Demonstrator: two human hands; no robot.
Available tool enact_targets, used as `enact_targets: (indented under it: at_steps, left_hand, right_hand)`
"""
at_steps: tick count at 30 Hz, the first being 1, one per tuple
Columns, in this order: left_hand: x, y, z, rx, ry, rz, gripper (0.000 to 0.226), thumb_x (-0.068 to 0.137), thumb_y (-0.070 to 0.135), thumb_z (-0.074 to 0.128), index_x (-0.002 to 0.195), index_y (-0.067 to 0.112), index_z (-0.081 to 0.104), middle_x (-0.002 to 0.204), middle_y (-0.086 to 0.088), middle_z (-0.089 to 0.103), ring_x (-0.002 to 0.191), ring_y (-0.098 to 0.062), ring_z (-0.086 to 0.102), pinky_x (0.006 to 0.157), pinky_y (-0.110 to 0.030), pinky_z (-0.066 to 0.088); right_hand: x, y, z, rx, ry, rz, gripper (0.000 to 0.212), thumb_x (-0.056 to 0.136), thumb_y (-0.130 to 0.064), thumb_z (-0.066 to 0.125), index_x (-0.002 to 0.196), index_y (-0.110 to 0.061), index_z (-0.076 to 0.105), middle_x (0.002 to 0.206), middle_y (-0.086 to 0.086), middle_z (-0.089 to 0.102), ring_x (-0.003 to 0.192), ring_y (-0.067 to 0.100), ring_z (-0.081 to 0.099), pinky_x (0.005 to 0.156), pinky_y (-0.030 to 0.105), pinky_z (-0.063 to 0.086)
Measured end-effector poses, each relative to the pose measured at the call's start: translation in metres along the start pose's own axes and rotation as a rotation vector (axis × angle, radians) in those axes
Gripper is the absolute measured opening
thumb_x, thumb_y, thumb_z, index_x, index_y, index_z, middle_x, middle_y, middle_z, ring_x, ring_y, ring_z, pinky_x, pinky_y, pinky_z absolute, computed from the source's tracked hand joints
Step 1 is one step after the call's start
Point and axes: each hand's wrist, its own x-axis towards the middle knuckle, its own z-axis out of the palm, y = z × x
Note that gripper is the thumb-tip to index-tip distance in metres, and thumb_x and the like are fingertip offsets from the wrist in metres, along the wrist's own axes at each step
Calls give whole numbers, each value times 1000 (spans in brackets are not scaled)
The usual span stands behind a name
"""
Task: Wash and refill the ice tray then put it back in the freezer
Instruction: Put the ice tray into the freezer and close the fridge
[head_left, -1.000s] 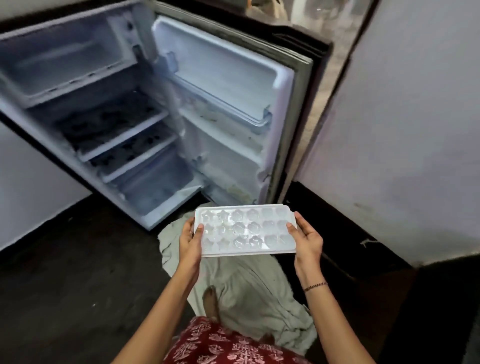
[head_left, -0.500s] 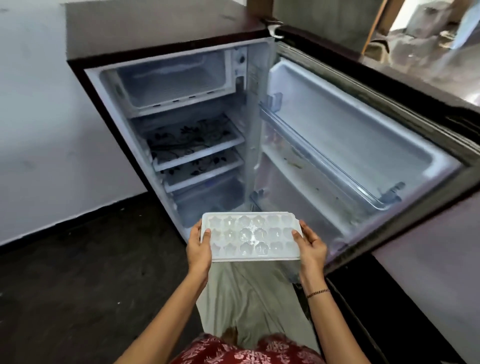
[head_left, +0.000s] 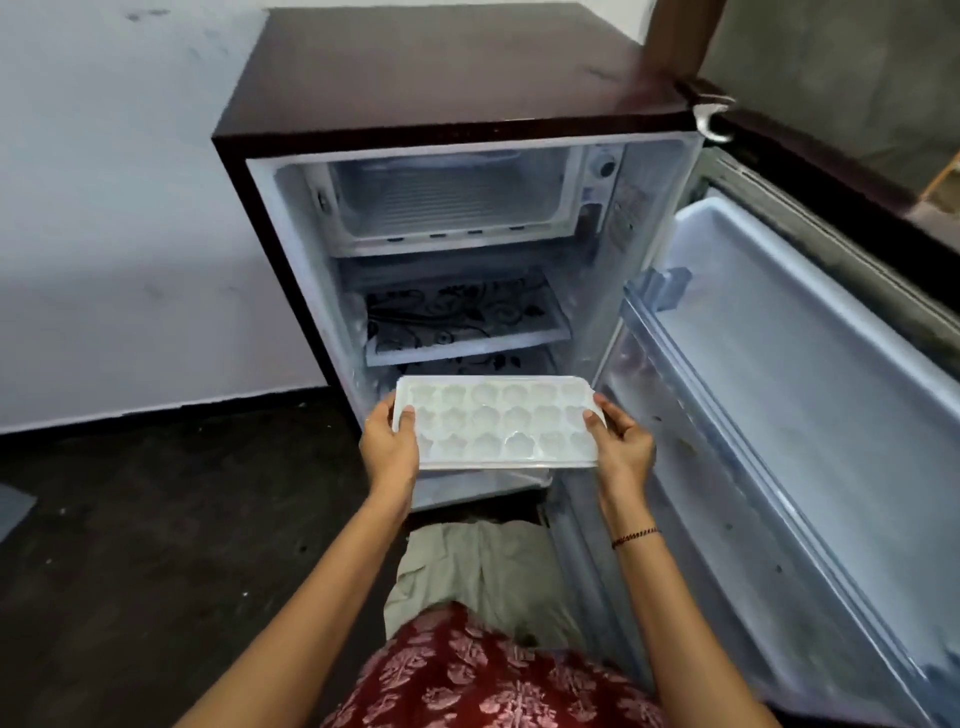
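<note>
A white ice tray (head_left: 496, 423) with flower-shaped cells is held level in front of the open small fridge (head_left: 467, 93). My left hand (head_left: 389, 447) grips its left end, thumb over the rim. My right hand (head_left: 621, 447) grips its right end the same way. The tray hangs at the height of the fridge's lower shelves. The freezer compartment (head_left: 452, 195) at the top of the fridge stands open with nothing inside. Whether the cells hold water is hard to tell.
The fridge door (head_left: 800, 395) swings wide open to the right, its racks bare. Two patterned shelves (head_left: 462, 322) sit below the freezer. A grey cloth (head_left: 483, 571) lies on the dark floor under the fridge front. A white wall is on the left.
The view has swung left and squared up to the fridge, which now fills the centre. Both hands have carried the tray closer to the fridge opening, still gripping it by its ends.
</note>
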Motion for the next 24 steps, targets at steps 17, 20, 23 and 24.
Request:
enact_targets:
  at_steps: [17,20,23,24]
  left_hand:
    - [226,131,76,211,138,236,30,92,11,49,116,0,63,121,-21,62,110,-32,58,86,-32,44]
    - [256,141,84,354,136,286,31,93,8,46,119,-1,60,124,-22,60,113,-34,55,81,-30,39]
    - [282,141,87,449,91,345,27,93,14,50,112,0,63,115,-20,64,105,-34,59,74,-30,39]
    - [289,140,87,467,84,363,26,92,16,51,106,0,65,109,-21,66,101,-34,61,73,-30,41]
  right_hand:
    - [192,-104,171,-101,-62,-286,28,88,-7,62,115,-1,65,114,13,67,108,21,61,85,14,43]
    - [215,-113,199,-174,-106,-344,27,90,-8,59,115,0,64,117,16,65,111,25,59,87,16,42]
    - [231,-121,217,-326,-113,-386,25,92,-11,55,112,1,63,118,17,63,111,30,57,82,25,41]
    - [235,-123,220,-360,-109,-395,24,93,-12,54,112,0,63,119,17,63,112,30,56,81,25,40]
